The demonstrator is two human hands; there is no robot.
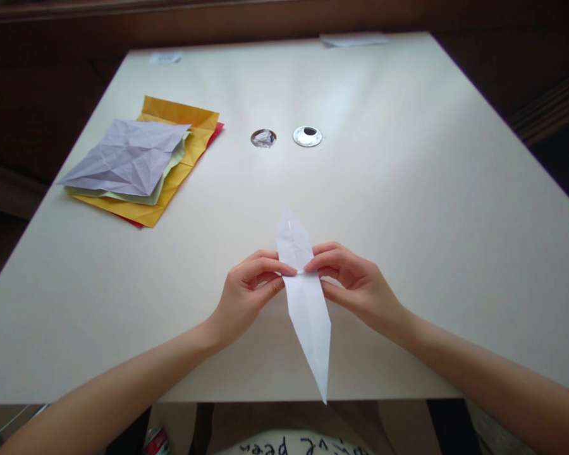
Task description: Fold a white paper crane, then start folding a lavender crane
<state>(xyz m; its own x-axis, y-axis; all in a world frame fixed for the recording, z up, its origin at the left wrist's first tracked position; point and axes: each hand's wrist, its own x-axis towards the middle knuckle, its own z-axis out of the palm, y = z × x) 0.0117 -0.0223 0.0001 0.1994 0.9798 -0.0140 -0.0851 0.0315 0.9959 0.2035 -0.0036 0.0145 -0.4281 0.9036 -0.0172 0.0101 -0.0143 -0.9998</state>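
Between my hands is a folded sheet of white paper (308,309), long and narrow with pointed ends. One tip points away from me and the other reaches the table's near edge. My left hand (251,284) pinches its left side near the middle, index finger on top and thumb below. On the opposite side, my right hand (351,275) grips it the same way. Both index fingertips almost meet at a crosswise crease. What the fingers do beneath the paper is hidden.
On the white table (408,253), a stack of creased papers lies at the left: lavender paper (128,155) on top, then pale green, yellow paper (184,170) and red. A round hole (263,138) and a silver ring (301,140) sit further back. White paper (353,40) lies at the far edge.
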